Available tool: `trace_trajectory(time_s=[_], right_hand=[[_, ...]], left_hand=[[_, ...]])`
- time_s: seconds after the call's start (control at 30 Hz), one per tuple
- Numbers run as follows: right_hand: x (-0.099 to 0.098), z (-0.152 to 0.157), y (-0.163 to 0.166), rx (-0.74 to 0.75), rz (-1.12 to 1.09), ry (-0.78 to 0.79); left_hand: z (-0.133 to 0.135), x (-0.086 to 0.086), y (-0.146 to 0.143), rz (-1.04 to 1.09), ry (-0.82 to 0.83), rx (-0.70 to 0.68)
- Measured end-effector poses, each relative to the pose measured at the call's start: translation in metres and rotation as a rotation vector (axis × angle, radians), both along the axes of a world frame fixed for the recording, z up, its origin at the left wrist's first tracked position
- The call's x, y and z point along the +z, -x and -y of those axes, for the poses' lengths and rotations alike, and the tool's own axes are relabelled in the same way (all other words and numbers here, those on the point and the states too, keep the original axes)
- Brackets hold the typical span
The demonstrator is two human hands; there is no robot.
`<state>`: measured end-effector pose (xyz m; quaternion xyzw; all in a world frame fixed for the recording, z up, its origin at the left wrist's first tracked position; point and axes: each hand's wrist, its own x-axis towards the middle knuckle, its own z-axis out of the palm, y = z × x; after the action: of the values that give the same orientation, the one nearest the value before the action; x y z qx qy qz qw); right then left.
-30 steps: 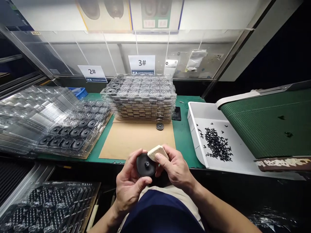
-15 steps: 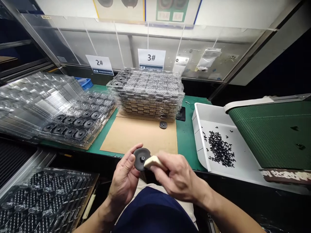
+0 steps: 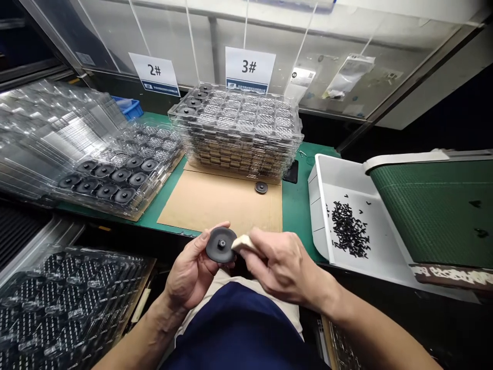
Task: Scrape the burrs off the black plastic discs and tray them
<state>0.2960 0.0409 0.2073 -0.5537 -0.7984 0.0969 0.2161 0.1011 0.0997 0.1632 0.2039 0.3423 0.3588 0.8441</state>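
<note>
My left hand [image 3: 191, 272] grips a round black disc [image 3: 220, 244] with a raised central stud, its fingers behind the rim. My right hand [image 3: 279, 267] pinches a cream sponge block [image 3: 244, 243], pressing it against the disc's right edge. Beyond my hands, a second black disc [image 3: 261, 187] lies on a brown cardboard sheet [image 3: 219, 203]. A tall stack of clear plastic trays [image 3: 234, 133] stands behind that disc. To the left, a clear tray [image 3: 115, 174] holds rows of black discs.
A white bin [image 3: 348, 228] holding a pile of small black pieces stands on the right, next to a green conveyor belt [image 3: 431, 205]. Clear trays of black parts [image 3: 69, 303] sit low on the left. Signs 2# [image 3: 154, 73] and 3# [image 3: 250, 70] hang behind the green bench mat [image 3: 296, 190].
The sponge has shifted from above the disc to its right edge, and the disc now faces me more fully. The whole scene sits higher in the picture because my head has tilted.
</note>
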Motion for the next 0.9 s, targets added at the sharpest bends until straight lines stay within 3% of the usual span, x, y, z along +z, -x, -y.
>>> trace_trajectory(time_s=[0.07, 0.2, 0.4, 0.57, 0.63, 0.77, 0.83, 0.9], right_hand=[[0.0, -0.001, 0.002, -0.005, -0.015, 0.014], [-0.001, -0.007, 0.006, -0.045, -0.028, -0.06], [-0.008, -0.006, 0.009, -0.064, -0.008, -0.023], [0.001, -0.016, 0.011, 0.068, 0.156, -0.093], [0.004, -0.02, 0.015, 0.074, 0.185, -0.104], [-0.003, -0.02, 0.024, -0.036, 0.117, -0.013], [-0.009, -0.02, 0.025, -0.046, 0.124, 0.021], [-0.011, -0.024, 0.023, -0.061, 0.157, 0.01]], left_hand=[[-0.001, -0.003, 0.001, 0.013, 0.001, 0.005], [-0.002, -0.009, 0.002, 0.079, -0.032, -0.133], [-0.004, -0.018, 0.006, 0.035, -0.043, 0.006], [-0.004, -0.024, 0.007, 0.087, 0.001, -0.208], [-0.004, -0.022, 0.006, 0.11, 0.001, -0.139], [-0.006, -0.019, 0.005, 0.058, -0.14, 0.226], [-0.007, -0.021, 0.007, 0.038, -0.159, 0.23], [-0.007, -0.027, 0.01, 0.054, -0.119, 0.096]])
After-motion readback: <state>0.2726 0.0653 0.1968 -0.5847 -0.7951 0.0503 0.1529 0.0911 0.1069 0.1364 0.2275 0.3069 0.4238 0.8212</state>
